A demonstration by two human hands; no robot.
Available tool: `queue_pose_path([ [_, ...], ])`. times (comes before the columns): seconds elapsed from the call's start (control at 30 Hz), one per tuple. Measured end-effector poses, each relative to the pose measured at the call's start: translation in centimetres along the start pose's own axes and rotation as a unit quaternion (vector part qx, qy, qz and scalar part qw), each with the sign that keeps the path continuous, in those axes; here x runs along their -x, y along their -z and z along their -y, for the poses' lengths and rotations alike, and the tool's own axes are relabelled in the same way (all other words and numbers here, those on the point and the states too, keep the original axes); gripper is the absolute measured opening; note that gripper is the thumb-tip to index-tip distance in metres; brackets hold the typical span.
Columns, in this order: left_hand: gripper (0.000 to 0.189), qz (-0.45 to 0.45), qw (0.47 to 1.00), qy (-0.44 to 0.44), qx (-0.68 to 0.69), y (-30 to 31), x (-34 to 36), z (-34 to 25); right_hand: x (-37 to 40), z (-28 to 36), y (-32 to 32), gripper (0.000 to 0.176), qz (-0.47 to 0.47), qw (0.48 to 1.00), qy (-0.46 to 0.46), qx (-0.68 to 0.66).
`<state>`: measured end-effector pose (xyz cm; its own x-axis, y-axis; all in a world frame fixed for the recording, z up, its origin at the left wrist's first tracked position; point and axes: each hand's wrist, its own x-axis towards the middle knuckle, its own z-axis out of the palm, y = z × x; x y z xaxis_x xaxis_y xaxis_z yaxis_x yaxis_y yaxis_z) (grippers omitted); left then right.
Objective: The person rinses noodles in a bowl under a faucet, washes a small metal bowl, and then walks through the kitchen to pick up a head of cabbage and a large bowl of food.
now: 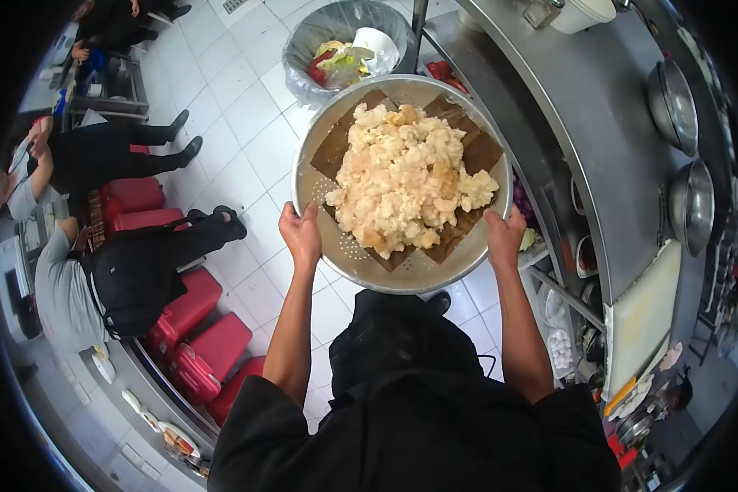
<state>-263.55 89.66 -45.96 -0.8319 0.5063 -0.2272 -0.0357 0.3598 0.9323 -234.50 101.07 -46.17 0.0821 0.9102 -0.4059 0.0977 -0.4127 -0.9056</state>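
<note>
A large metal colander [312, 189] is held out in front of my body, over the tiled floor. My left hand [302, 236] is closed on its left rim, the thumb lying over the edge. On the opposite side my right hand [505, 234] grips the rim in the same way. Sheets of brown paper [482, 152] line the colander. Heaped on them is a mound of pale, lumpy food pieces [406, 172], a few of them browner. Small drain holes show in the wall near my left hand.
Beyond the colander stands a lined bin [297, 61] with food scraps. A steel counter [562, 98] curves along the right, with metal bowls [690, 205] and a white cutting board [644, 316]. Red containers [209, 357] sit under the left counter, where several people stand.
</note>
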Motion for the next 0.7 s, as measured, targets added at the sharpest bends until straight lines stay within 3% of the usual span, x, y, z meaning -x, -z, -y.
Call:
queue_pose_path([
  [0.1,0.011,0.027,0.999,-0.001,-0.04,0.7,-1.0,1.4,0.1,-0.5,0.3,0.021,-0.004,1.0,0.03,-0.002],
  [0.37,0.022,0.061,0.996,-0.029,-0.065,-1.3,-3.7,0.7,0.2,-1.0,-0.6,0.021,-0.064,0.997,0.019,-0.03],
  [0.5,0.021,0.094,0.981,-0.072,-0.154,-6.5,-5.9,0.7,-2.9,-4.1,1.7,0.018,-0.099,0.995,0.017,-0.029],
  [0.63,0.017,0.124,0.979,-0.113,-0.115,-11.2,-8.5,-1.0,-5.4,-4.0,2.3,0.015,-0.15,0.986,0.0,0.068],
  [0.7,0.02,0.156,0.967,-0.14,-0.148,-17.5,-7.5,-1.7,-9.1,-4.5,6.9,0.013,-0.154,0.987,-0.03,0.048],
])
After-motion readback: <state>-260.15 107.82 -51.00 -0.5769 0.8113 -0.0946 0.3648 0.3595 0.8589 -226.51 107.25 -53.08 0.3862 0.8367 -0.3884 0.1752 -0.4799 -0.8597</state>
